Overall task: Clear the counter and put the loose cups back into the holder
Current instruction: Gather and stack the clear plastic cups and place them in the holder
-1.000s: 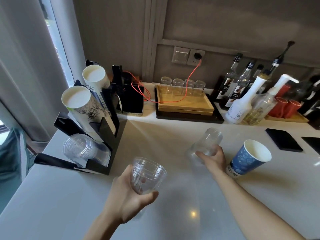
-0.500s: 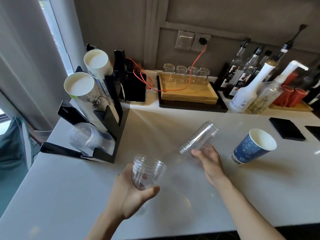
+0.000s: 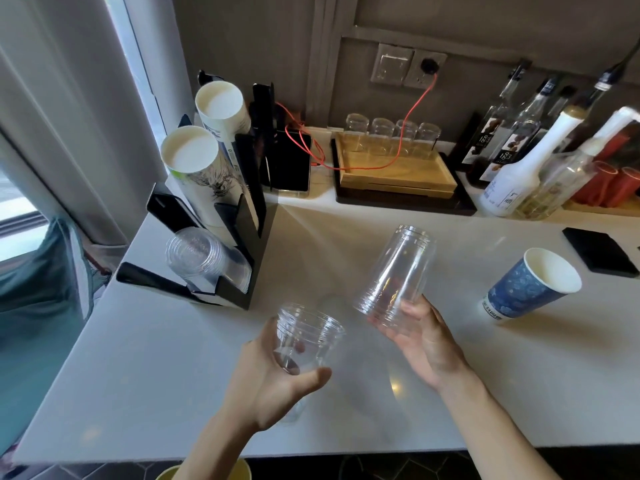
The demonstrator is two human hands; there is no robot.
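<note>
My left hand (image 3: 273,379) grips a clear plastic cup (image 3: 306,336) from below, mouth tilted up and away, over the white counter (image 3: 173,358). My right hand (image 3: 424,336) holds a taller clear cup (image 3: 398,271) by its wide rim, bottom pointing up and away, just right of the first cup. The two cups are a small gap apart. A blue paper cup (image 3: 530,284) stands tilted on the counter to the right. The black cup holder (image 3: 239,237) at left carries two stacks of white paper cups (image 3: 194,157) and a stack of clear cups (image 3: 197,256) in its lowest slot.
A wooden tray (image 3: 398,174) with several small glasses sits at the back, crossed by a red cable. Syrup bottles (image 3: 512,168) and red cups crowd the back right. A black coaster (image 3: 599,252) lies right. A phone (image 3: 291,164) stands behind the holder.
My right hand has lifted the tall clear cup off the counter and carried it left toward the cup in my left hand. The left hand has stayed about where it was.
</note>
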